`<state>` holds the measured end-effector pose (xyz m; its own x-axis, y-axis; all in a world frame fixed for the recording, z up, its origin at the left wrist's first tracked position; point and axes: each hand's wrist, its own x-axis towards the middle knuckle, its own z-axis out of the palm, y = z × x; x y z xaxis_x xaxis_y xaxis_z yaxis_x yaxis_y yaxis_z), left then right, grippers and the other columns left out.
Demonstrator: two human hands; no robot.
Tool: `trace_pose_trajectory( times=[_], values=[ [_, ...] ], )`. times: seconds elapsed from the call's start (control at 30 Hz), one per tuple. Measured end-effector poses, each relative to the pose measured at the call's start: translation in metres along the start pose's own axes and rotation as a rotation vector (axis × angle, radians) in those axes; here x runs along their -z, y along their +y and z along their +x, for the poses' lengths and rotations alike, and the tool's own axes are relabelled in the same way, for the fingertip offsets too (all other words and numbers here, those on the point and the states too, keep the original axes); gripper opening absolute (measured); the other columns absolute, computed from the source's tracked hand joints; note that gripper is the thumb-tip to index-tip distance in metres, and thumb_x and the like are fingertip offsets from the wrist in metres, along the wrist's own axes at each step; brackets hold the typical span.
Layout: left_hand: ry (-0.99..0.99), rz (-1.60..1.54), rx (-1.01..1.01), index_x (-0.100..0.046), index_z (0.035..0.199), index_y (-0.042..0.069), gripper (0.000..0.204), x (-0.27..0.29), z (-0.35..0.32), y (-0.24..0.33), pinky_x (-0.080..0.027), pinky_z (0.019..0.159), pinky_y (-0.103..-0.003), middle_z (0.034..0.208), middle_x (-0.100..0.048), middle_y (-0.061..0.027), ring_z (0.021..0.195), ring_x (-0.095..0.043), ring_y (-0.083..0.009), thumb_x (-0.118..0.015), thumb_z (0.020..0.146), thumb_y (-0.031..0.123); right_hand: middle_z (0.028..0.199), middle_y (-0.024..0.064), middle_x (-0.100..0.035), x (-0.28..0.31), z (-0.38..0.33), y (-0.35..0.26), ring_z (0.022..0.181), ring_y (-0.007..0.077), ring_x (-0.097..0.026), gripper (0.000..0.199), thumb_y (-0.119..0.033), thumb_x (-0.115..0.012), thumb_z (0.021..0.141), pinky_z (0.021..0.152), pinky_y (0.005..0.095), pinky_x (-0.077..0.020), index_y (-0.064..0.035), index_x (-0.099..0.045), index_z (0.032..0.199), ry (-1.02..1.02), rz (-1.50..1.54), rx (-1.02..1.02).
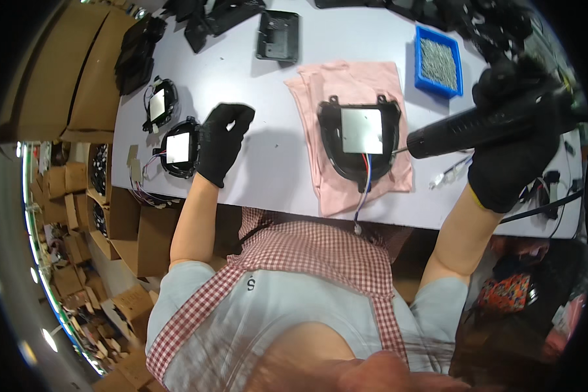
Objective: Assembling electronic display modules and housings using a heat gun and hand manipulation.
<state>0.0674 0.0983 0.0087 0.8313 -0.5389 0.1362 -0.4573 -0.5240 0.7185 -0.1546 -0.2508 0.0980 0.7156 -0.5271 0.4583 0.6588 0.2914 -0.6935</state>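
Note:
My right hand [515, 160], in a black glove, is wrapped round a black electric screwdriver [447, 134]. The driver's bit reaches the right edge of a black plastic housing [328, 140]. A silvery square plate [362, 130] sits in that housing, and red, white and blue wires [367, 171] trail down from it. Under the housing lies a folded pink cloth [389, 65]. To the left, my gloved left hand [219, 144] hovers with fingers curled and thumb against fingertip; anything in the pinch is too small to make out. Close beside it is a second housing with plate [178, 147].
A third such unit [158, 103] lies farther left. Small screws fill a blue tray [458, 77] at the back right. An open black plastic case [277, 36] and more black parts [219, 16] line the far side. Cardboard boxes [144, 235] stand left of the table.

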Motion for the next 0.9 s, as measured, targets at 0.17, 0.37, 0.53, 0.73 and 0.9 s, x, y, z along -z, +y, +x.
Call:
trace_pose_trajectory(
  times=[0.17,0.37,0.53,0.73,0.9],
  values=[
    [-0.109,0.087,-0.127,-0.072,0.090,0.004,0.020,-0.009,-0.029,-0.021,-0.051,0.077,-0.038,0.087,-0.068,-0.0106,0.085,-0.062,-0.0280,-0.076,0.075,0.016,0.099,0.0140,-0.061,-0.009,-0.016,0.027,0.086,0.0247,-0.058,0.043,-0.034,-0.055,0.094,0.074,0.0362,-0.0492,0.0005,-0.054,0.119,0.318,0.086,0.000],
    [-0.230,0.243,-0.168,-0.069,0.081,0.006,0.014,-0.023,-0.023,-0.006,-0.048,0.074,-0.040,0.080,-0.065,-0.0107,0.082,-0.060,-0.0284,-0.073,0.075,0.018,0.091,0.0097,-0.049,-0.038,-0.030,0.021,0.073,0.0175,-0.042,0.050,-0.040,-0.056,0.091,0.062,0.0299,-0.0375,0.0010,-0.049,0.118,0.384,-0.095,0.125],
    [-0.151,0.280,-0.388,-0.068,0.086,0.006,0.009,-0.021,-0.026,0.001,-0.049,0.071,-0.037,0.078,-0.065,-0.0074,0.078,-0.060,-0.0222,-0.068,0.082,0.014,0.086,0.0044,-0.045,-0.067,-0.039,0.025,0.069,0.0126,-0.039,0.040,-0.033,-0.063,0.087,0.060,0.0260,-0.0350,0.0014,-0.055,0.105,0.385,-0.023,0.211],
    [-0.470,-1.066,0.279,-0.063,0.104,-0.001,0.016,-0.046,-0.053,0.047,-0.052,0.077,-0.028,0.090,-0.068,-0.0074,0.083,-0.063,-0.0133,-0.064,0.088,0.000,0.076,0.0002,-0.041,-0.092,-0.056,0.047,0.064,0.0101,-0.039,0.040,-0.044,-0.060,0.087,0.053,0.0237,-0.0332,-0.0071,-0.048,0.097,0.472,0.109,0.339],
    [-0.586,-1.399,0.442,-0.061,0.110,-0.001,0.031,-0.065,-0.061,0.052,-0.049,0.073,-0.026,0.089,-0.064,-0.0047,0.078,-0.059,-0.0107,-0.060,0.097,0.028,0.082,-0.0013,-0.044,-0.101,-0.063,0.049,0.070,0.0103,-0.045,0.033,-0.030,-0.067,0.085,0.059,0.0257,-0.0397,-0.0069,-0.048,0.098,0.301,0.294,0.362]
  ],
)
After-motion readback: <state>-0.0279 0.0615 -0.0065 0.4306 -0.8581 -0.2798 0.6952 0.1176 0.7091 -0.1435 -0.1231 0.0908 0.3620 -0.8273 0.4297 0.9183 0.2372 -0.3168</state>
